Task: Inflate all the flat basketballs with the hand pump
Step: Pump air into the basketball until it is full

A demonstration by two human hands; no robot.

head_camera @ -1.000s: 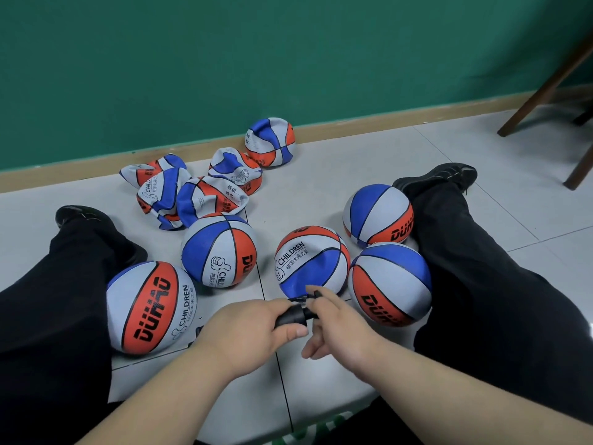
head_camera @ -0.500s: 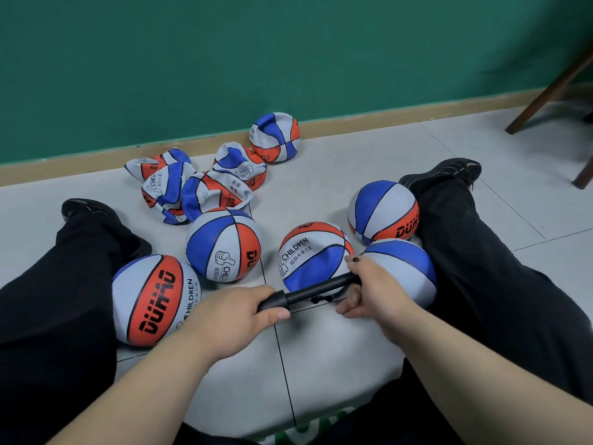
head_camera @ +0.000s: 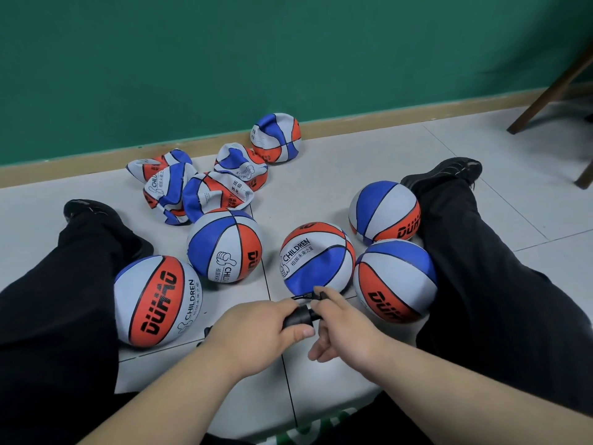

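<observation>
Left hand (head_camera: 256,329) is gripping the black pump (head_camera: 298,317) in a fist — right hand (head_camera: 346,329) is pinching its far end, beside the middle ball (head_camera: 316,258); 5 flat balls (head_camera: 205,187) are lying near the wall (head_camera: 192,59).

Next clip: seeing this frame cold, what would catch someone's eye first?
Five round red, white and blue basketballs lie between the person's outstretched legs. At the near centre the left hand grips a black hand pump and the right hand pinches its other end, close against the middle ball. Farther back, by the green wall, lies a heap of crumpled flat balls.
</observation>
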